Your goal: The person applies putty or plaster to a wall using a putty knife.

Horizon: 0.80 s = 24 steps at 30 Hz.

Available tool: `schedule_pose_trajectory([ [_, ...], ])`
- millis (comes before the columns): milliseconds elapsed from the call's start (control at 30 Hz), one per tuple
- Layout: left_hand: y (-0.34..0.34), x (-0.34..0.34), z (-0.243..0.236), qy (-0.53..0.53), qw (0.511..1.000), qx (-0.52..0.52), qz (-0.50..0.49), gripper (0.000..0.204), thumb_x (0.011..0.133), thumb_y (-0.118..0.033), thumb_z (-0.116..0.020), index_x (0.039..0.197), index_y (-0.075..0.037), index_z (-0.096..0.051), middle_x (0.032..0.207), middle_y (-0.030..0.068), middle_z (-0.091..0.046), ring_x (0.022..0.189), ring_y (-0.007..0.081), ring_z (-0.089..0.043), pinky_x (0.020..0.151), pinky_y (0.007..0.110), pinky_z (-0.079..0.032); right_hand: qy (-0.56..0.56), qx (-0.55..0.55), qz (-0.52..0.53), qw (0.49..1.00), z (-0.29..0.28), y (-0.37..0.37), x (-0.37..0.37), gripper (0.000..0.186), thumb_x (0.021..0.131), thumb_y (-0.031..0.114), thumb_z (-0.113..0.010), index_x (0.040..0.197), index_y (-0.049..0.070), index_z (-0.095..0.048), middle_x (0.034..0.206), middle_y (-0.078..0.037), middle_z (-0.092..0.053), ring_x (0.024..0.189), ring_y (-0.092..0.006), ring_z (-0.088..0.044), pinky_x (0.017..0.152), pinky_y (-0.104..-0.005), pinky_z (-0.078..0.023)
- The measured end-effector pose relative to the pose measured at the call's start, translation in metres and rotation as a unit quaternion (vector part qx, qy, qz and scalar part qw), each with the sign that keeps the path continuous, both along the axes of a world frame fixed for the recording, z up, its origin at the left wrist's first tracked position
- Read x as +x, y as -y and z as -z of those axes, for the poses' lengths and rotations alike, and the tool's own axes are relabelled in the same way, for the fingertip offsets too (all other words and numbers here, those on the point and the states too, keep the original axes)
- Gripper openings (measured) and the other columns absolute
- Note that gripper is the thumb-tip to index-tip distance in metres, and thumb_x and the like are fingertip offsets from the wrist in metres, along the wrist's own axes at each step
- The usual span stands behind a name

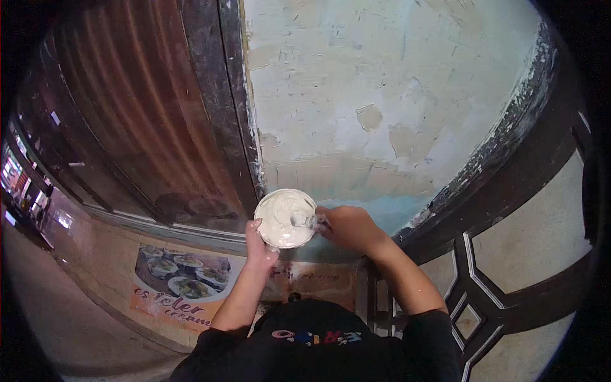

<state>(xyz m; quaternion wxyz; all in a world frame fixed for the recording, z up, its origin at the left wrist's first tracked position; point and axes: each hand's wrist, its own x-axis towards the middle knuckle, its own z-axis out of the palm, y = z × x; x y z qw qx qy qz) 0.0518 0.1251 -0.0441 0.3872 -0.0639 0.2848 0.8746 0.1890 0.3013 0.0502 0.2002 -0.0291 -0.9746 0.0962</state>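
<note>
My left hand (259, 245) is closed round the left and lower side of a round white tub (256, 213), its thumb over the rim. Thick white paste (280, 213), swirled on top, fills the tub. From the right, my right hand (349, 228) grips a putty knife (310, 222) smeared with white. Its working end is in the paste, so the blade's edge is hidden. White smears show on my left hand.
Ahead stands a pale wall (337, 83) with uneven patches. A dark wooden frame and curtained glass (140, 102) are at left, a panelled dark door (509, 254) at right. A printed food banner (184, 280) lies low at left.
</note>
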Motion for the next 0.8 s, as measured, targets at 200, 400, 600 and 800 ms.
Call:
schedule_pose_trajectory([
  [200,0.004,0.009,0.002,0.013,0.999,-0.032,-0.018,0.056,0.082,-0.030,-0.043,0.130,0.000,-0.044,0.130,0.0150,-0.051,0.116,0.0310,-0.052,0.100,0.044,-0.042,0.098,-0.035,0.023,0.994,-0.049,-0.014,0.024,0.022,0.081,0.031,-0.064,0.088,0.012,-0.056,0.068,-0.011,-0.061,0.070,-0.0340,-0.061,0.059,-0.0450,-0.046],
  [400,-0.003,0.018,0.004,-0.003,1.000,-0.006,-0.018,0.053,0.082,-0.030,-0.044,0.127,-0.003,-0.047,0.126,0.0136,-0.054,0.113,0.0304,-0.054,0.099,0.042,-0.042,0.144,-0.009,0.035,0.989,-0.043,-0.011,0.034,0.022,0.079,0.030,-0.064,0.090,0.010,-0.062,0.071,-0.013,-0.063,0.069,-0.0350,-0.062,0.060,-0.0448,-0.049],
  [600,-0.008,0.036,-0.005,-0.027,1.000,-0.014,0.003,0.054,0.083,-0.031,-0.043,0.129,-0.001,-0.046,0.125,0.0151,-0.055,0.113,0.0309,-0.054,0.099,0.042,-0.042,0.016,0.014,0.022,1.000,-0.047,-0.018,0.042,0.023,0.079,0.030,-0.065,0.088,0.010,-0.061,0.067,-0.013,-0.061,0.066,-0.0340,-0.061,0.057,-0.0452,-0.046],
  [800,-0.017,0.046,0.005,-0.027,0.999,0.022,0.010,0.057,0.081,-0.030,-0.045,0.130,-0.001,-0.045,0.128,0.0164,-0.053,0.114,0.0321,-0.054,0.098,0.043,-0.043,-0.003,0.010,0.019,1.000,-0.043,-0.027,0.062,0.017,0.075,0.025,-0.066,0.076,0.009,-0.061,0.064,-0.013,-0.060,0.063,-0.0337,-0.061,0.055,-0.0447,-0.047],
])
